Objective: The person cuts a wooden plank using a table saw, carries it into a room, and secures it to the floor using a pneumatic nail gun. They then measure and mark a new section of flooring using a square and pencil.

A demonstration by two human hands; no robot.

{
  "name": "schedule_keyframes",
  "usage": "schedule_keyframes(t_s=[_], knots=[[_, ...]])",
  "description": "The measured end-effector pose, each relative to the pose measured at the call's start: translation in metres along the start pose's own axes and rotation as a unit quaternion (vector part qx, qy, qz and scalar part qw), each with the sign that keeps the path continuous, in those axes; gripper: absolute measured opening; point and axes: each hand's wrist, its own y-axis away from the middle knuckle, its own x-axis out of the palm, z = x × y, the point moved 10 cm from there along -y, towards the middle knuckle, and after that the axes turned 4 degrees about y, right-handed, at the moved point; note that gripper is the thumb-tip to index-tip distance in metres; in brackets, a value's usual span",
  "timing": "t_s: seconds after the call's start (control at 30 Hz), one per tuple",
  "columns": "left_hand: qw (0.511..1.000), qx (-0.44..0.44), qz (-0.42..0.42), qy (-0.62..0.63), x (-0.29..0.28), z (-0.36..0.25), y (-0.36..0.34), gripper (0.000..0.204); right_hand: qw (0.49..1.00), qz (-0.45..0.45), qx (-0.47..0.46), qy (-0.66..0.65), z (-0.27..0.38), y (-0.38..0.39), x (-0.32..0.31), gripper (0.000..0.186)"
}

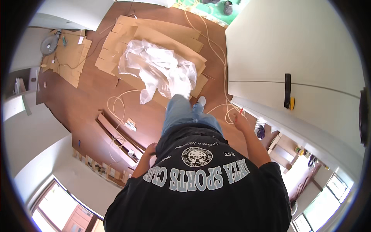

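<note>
Holds slim red object [241,111] in curled fingers of right hand [240,122]; cannot tell grip of left hand [152,149]. Apparently carrying; needs careful footing by plastic sheet [154,63], near edge of cardboard [170,34].

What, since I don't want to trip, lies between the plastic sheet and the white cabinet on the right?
In the head view: cardboard, then brown floor with a pale cord running along it near the white cabinet.

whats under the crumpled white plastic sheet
Flat brown cardboard sheets stick out from beneath the crumpled translucent white plastic sheet; whatever lies under its middle is covered and cannot be seen.
</note>
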Motion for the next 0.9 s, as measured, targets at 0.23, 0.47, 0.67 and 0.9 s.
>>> schedule_keyframes(t_s=[0.23, 0.47, 0.67, 0.9], knots=[[0.990, 0.129, 0.008, -0.057, -0.053, -0.055, -0.056, 0.037, 0.991, -0.073, -0.041, -0.105, 0.064, -0.101, -0.127, 0.041], [0.948, -0.138, -0.153, 0.241, -0.216, -0.141, -0.216, 0.040, 0.987, -0.049, -0.009, -0.154, 0.037, -0.135, -0.094, 0.036], [0.965, -0.114, -0.083, 0.220, -0.266, -0.215, -0.346, 0.039, 0.988, -0.034, 0.085, -0.127, 0.012, -0.144, -0.121, 0.035], [0.996, -0.021, 0.079, 0.035, -0.375, -0.221, -0.465, 0.037, 0.934, -0.124, 0.209, -0.260, 0.015, -0.279, -0.159, 0.040]])
